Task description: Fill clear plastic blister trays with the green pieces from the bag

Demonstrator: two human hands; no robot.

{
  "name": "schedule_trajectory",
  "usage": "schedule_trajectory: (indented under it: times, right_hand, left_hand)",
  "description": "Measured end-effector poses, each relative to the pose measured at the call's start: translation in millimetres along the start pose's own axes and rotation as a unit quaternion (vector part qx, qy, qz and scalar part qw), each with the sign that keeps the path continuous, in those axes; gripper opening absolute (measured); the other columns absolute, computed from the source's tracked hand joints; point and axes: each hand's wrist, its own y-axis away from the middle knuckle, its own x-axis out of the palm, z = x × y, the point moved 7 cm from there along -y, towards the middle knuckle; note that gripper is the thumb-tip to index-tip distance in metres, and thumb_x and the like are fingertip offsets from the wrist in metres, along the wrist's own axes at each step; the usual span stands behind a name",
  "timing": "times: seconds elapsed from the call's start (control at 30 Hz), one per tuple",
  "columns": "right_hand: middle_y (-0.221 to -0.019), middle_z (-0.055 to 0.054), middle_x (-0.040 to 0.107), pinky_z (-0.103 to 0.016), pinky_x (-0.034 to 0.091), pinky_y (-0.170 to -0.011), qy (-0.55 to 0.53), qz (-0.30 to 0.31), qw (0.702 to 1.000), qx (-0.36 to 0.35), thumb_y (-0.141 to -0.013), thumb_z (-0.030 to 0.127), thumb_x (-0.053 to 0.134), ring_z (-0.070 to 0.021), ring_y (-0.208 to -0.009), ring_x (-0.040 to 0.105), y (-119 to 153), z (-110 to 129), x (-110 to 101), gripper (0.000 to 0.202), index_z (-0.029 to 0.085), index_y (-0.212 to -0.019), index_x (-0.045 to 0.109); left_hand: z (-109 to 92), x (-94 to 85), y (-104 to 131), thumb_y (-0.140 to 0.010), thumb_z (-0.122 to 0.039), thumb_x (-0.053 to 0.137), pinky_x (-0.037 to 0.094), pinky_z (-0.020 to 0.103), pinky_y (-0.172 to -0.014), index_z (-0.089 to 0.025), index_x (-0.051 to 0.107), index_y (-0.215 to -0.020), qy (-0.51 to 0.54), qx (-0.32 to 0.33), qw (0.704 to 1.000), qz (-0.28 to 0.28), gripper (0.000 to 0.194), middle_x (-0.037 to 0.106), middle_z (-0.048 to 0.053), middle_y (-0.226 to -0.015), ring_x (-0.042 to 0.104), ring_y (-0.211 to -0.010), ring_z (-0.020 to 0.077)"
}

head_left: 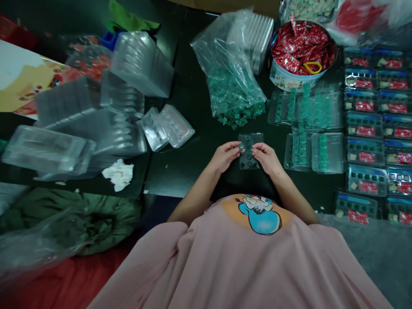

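Note:
A clear plastic tray (249,162) with small green pieces in a column lies on the dark table in front of my body. At its left edge, my left hand (226,155) pinches a small green piece (241,146) between thumb and fingers. My right hand (265,157) is at the tray's right side, its fingers closed together near the green column; what they hold, if anything, is too small to make out. Beyond the tray, many loose green pieces (236,118) spill from a clear bag (225,56).
Stacked clear trays (141,64) stand at the left near a white crumpled tissue (118,174). A round tin (291,80) of red packets stands back right. Trays with green pieces (323,152) lie right of my hands, beside rows of filled packs (367,180).

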Motion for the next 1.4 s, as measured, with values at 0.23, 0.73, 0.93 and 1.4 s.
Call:
schedule_trajectory:
  times: [0.23,0.73,0.93,1.4]
  right_hand:
    - [-0.077,0.003,0.065,-0.022,0.045,-0.064,-0.013,-0.034,0.999,-0.007,-0.06,0.043,0.084,-0.008,-0.068,0.057,1.3,7.6,-17.8,0.034,0.024,-0.083,0.067]
    - [-0.076,0.004,0.065,-0.019,0.046,-0.063,-0.029,-0.039,0.999,-0.007,-0.059,0.043,0.085,-0.0072,-0.069,0.058,5.4,6.2,-21.0,0.033,0.025,-0.08,0.067]
    - [-0.076,0.004,0.065,-0.021,0.046,-0.063,-0.02,-0.039,0.999,0.001,-0.059,0.046,0.084,-0.0079,-0.068,0.057,3.8,2.0,-20.0,0.036,0.025,-0.081,0.066]
    - [-0.077,0.004,0.065,-0.021,0.045,-0.064,-0.011,-0.032,0.999,0.01,-0.061,0.044,0.083,-0.0073,-0.068,0.057,-1.0,-7.4,-18.4,0.033,0.024,-0.082,0.066]
  left_hand:
    - [-10.2,18.0,11.7,-0.077,-0.03,0.071,0.051,0.031,-0.083,-0.018,0.076,-0.099,-0.304,0.106,0.945,0.061,0.025,0.071,0.007,-0.099,0.067,-0.087,0.0178]
    - [-3.8,40.8,16.9,-0.088,-0.017,0.059,0.053,0.033,-0.088,-0.019,0.073,-0.105,-0.551,0.235,0.8,0.035,0.022,0.071,0.008,-0.101,0.067,-0.093,0.0185]
    - [2.6,41.2,19.1,-0.09,-0.024,0.059,0.052,0.032,-0.086,-0.019,0.073,-0.102,-0.521,0.275,0.807,0.044,0.019,0.068,0.01,-0.102,0.065,-0.095,0.0192]
    - [7.4,44.0,3.8,-0.078,-0.015,0.07,0.048,0.032,-0.079,-0.02,0.075,-0.088,-0.537,0.191,0.818,0.074,0.012,0.067,0.008,-0.088,0.062,-0.084,0.0208]
